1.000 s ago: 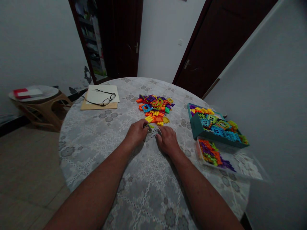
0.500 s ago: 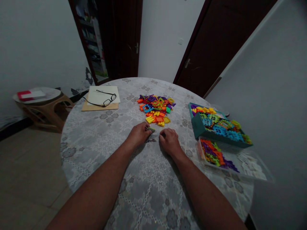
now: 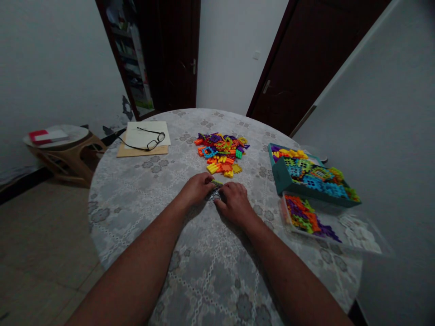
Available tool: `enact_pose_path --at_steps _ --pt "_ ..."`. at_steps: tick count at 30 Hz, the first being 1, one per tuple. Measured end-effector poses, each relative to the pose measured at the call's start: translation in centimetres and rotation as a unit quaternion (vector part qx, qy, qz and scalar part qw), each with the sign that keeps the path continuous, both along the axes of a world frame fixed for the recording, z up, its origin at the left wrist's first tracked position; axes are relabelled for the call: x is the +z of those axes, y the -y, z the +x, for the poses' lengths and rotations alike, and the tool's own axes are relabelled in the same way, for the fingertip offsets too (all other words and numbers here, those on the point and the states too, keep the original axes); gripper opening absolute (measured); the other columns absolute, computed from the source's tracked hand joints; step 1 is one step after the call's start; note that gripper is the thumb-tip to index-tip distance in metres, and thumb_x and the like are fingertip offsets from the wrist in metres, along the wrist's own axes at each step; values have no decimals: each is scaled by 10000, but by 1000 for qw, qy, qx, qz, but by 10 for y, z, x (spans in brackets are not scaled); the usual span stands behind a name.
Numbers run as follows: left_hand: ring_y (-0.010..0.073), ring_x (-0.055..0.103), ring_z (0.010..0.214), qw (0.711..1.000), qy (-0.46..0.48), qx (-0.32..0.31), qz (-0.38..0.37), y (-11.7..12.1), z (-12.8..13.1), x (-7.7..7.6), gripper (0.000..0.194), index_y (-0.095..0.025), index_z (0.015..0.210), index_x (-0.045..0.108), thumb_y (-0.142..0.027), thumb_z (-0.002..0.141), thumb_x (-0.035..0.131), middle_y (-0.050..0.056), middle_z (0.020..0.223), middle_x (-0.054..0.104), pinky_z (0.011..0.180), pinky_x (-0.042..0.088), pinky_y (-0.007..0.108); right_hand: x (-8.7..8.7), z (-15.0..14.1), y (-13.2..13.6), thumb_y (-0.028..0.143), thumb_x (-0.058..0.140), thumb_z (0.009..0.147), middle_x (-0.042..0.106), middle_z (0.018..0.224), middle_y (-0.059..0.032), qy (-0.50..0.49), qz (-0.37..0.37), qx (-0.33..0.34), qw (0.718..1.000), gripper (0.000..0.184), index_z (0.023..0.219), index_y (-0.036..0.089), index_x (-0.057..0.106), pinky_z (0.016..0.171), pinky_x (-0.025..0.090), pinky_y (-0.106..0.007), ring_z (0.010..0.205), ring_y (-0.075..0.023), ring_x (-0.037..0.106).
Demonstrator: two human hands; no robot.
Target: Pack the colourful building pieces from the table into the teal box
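Observation:
Between the two hands is a small flat yellow-green plastic building piece (image 3: 216, 182), mostly covered by fingers. My left hand (image 3: 196, 189) is closed, pinching its left end just above the tablecloth. From the other side my right hand (image 3: 237, 200) meets the piece, with curled fingers at its right end; the exact grip is partly hidden. Just beyond the hands lies a heap of colourful plastic building pieces (image 3: 226, 167) in orange, yellow, purple, blue and green.
On the right stand a teal box (image 3: 282, 179) of building pieces and a clear plastic tray (image 3: 326, 210) with more pieces and white parts. Black eyeglasses (image 3: 152, 145) rest on papers (image 3: 136, 129) at the left of the round table (image 3: 204, 280). A stool (image 3: 74, 154) stands beyond.
My right hand has moved left to the building piece, closing the gap between the hands. My left hand keeps its pinch and has barely moved.

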State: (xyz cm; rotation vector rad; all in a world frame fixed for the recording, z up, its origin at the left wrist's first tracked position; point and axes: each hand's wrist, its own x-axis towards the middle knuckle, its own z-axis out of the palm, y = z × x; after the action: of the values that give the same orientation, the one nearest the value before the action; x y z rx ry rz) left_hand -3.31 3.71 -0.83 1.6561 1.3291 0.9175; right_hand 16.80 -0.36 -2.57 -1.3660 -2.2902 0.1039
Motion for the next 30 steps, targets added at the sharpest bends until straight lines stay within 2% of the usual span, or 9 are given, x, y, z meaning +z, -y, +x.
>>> enact_pose_path --at_steps 5,9,15,19,23,26,30 --pt "219 644 761 1000 -7 4 0 2 0 6 86 -192 854 794 -220 809 726 66 798 760 694 455 305 -2 2 -6 293 785 919 701 1089 -90 -31 -28 -3 999 191 1061 228 674 1005 460 -444 1089 -294 604" --pt "213 638 735 1000 11 -2 -14 2 0 6 102 -204 884 807 -230 806 747 68 799 765 686 464 306 -1 9 -9 164 697 904 710 1000 -63 -61 -29 -11 998 112 981 241 670 919 470 -392 998 -271 619" --pt "202 610 701 994 68 -61 -58 4 2 7 155 -193 928 821 -271 828 731 65 776 740 645 445 303 3 23 -15 109 665 874 711 977 -71 -100 -13 5 995 142 944 228 700 910 512 -378 977 -261 652" --pt "229 659 771 991 88 -80 -54 6 5 13 179 -196 979 841 -272 843 752 91 862 782 723 499 341 5 27 -16 115 651 914 731 1038 -67 -143 -30 16 989 208 1069 226 735 921 548 -362 987 -239 684" --pt "264 703 890 991 84 -98 -30 7 10 17 215 -214 1028 874 -301 844 803 118 1001 825 835 546 378 7 26 -14 128 695 932 732 1179 -86 -165 -31 24 986 370 1288 224 723 1009 567 -377 1104 -238 689" --pt "272 725 892 985 121 -99 -69 8 15 20 276 -213 1040 871 -377 819 856 126 1026 832 826 576 386 9 24 -15 121 702 949 704 1252 -101 -163 -31 33 986 420 1357 218 707 1074 558 -387 1203 -238 660" --pt "276 747 876 978 164 -59 -118 12 21 24 410 -221 1043 856 -470 730 944 117 1011 839 811 603 400 8 21 -17 103 689 954 669 1310 -102 -180 -29 46 982 474 1406 242 664 1120 542 -416 1263 -239 629"
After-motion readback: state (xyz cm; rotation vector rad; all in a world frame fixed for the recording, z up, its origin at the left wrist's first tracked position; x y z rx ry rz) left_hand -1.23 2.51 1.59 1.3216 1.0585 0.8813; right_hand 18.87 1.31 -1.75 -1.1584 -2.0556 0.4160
